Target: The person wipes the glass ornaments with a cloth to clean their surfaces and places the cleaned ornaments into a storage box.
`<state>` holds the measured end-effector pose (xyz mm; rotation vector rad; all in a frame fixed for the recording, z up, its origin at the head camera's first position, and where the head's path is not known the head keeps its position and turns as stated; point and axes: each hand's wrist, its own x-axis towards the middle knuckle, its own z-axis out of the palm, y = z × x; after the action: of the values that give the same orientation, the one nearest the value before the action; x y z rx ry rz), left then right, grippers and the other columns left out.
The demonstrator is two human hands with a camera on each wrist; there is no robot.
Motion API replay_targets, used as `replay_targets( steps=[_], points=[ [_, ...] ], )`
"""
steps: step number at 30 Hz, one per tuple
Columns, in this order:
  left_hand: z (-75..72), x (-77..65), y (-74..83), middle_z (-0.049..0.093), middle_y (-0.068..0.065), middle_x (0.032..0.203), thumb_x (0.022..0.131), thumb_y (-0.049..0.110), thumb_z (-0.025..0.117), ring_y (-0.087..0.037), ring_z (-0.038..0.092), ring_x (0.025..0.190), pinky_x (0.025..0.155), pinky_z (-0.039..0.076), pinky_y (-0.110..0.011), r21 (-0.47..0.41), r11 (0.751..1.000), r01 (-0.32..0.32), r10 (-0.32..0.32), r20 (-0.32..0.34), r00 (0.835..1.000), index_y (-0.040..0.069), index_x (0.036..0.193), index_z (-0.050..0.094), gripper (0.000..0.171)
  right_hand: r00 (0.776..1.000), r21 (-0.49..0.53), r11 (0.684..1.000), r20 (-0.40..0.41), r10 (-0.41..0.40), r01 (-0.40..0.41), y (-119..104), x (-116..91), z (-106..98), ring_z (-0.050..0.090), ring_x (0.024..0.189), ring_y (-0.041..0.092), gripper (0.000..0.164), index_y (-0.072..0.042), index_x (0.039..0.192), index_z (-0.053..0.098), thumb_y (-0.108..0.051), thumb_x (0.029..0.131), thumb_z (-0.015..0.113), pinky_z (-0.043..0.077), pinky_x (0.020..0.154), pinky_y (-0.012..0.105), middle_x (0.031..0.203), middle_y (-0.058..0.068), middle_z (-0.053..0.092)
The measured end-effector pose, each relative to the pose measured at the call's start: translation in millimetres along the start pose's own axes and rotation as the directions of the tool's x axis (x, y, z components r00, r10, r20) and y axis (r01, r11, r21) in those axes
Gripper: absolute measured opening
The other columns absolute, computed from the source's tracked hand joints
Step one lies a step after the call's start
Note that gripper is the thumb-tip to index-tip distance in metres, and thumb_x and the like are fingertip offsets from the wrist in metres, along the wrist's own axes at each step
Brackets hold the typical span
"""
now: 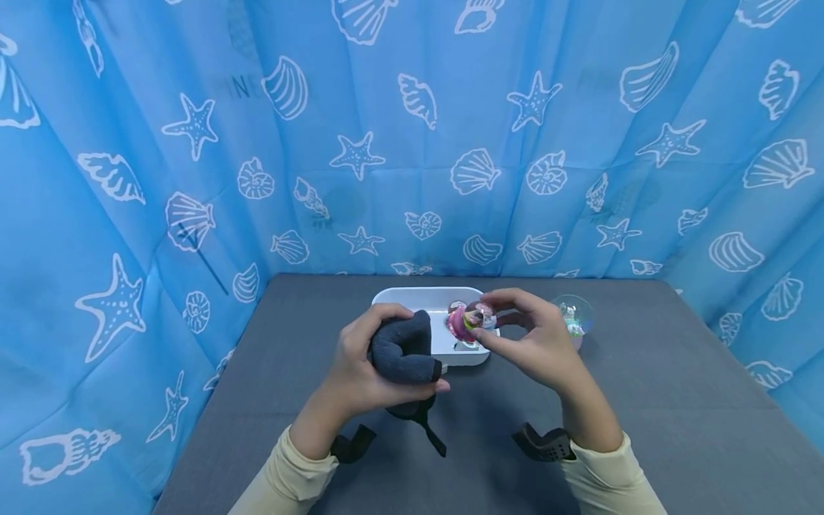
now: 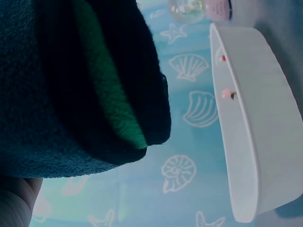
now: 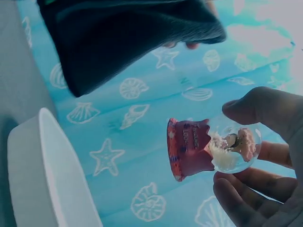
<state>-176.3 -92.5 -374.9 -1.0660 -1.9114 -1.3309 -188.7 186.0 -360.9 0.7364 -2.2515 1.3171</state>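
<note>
My left hand (image 1: pixel 359 363) grips a dark blue, fuzzy cloth pouch (image 1: pixel 400 352), its fingers and thumb wrapped round the sides. Black trim edges the pouch's mouth, and a green lining (image 2: pixel 102 71) shows inside in the left wrist view. A small snow globe (image 3: pixel 191 146) is pinched by the fingertips and thumb of my right hand (image 1: pixel 539 339) around its clear dome. Its red base points left toward the pouch, so the globe lies on its side. Pink and white figures show inside the dome. In the head view it overlaps the white tray (image 1: pixel 412 292) behind.
Right of the tray, behind my right hand, stands another snow globe (image 1: pixel 573 318) with a pink base. Small red and pink pieces (image 2: pixel 228 93) show inside the tray. A black strap (image 1: pixel 433 433) hangs below my left hand. Behind the grey table (image 1: pixel 669 372) hangs a blue seashell curtain (image 1: pixel 425 193).
</note>
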Motion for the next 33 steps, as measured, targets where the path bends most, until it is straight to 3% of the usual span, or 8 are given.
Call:
replay_targets(
  steps=[8, 17, 26, 33],
  points=[
    [-2.5, 3.3, 1.9, 0.069, -0.005, 0.119, 0.066, 0.043, 0.102, -0.016, 0.070, 0.101, 0.088, 0.062, -0.037, -0.008, 1.000, 0.028, -0.027, 0.036, 0.999, 0.012, 0.132, 0.059, 0.085, 0.995, 0.002, 0.998, 0.073, 0.063, -0.063, 18.0, 1.8, 11.3, 0.070, 0.103, 0.015, 0.044, -0.005, 0.125, 0.073, -0.004, 0.085, 0.088, 0.061, 0.086, 0.021, 0.118, 0.007, 0.075],
    [-2.8, 6.0, -0.2, 0.070, -0.006, 0.119, 0.065, 0.042, 0.103, -0.017, 0.070, 0.102, 0.089, 0.063, -0.038, -0.011, 1.000, 0.021, -0.021, 0.028, 0.999, 0.011, 0.131, 0.059, 0.085, 0.977, -0.020, 0.994, 0.186, 0.107, -0.106, 31.6, 7.8, 28.4, 0.074, 0.103, 0.023, 0.046, -0.005, 0.130, 0.072, -0.008, 0.087, 0.087, 0.064, 0.092, 0.047, 0.122, 0.008, 0.076],
    [-4.6, 4.1, -1.3, 0.070, -0.006, 0.118, 0.064, 0.040, 0.103, -0.017, 0.070, 0.102, 0.089, 0.062, -0.037, -0.012, 1.000, 0.028, -0.028, 0.018, 0.999, 0.012, 0.132, 0.059, 0.086, 0.975, -0.155, 0.985, 0.196, 0.102, -0.072, 47.3, 17.5, 49.6, 0.072, 0.101, 0.024, 0.043, -0.004, 0.125, 0.073, -0.012, 0.086, 0.089, 0.062, 0.092, 0.054, 0.112, 0.009, 0.076],
    [-6.6, 0.8, -2.3, 0.070, -0.005, 0.118, 0.064, 0.039, 0.104, -0.016, 0.069, 0.102, 0.089, 0.062, -0.037, -0.014, 0.999, 0.035, -0.034, 0.010, 0.999, 0.012, 0.132, 0.059, 0.085, 0.962, -0.231, 0.969, 0.233, 0.141, -0.086, 56.1, 23.2, 64.7, 0.070, 0.099, 0.025, 0.038, -0.002, 0.121, 0.073, -0.013, 0.087, 0.088, 0.060, 0.091, 0.055, 0.107, 0.010, 0.075]
  ],
)
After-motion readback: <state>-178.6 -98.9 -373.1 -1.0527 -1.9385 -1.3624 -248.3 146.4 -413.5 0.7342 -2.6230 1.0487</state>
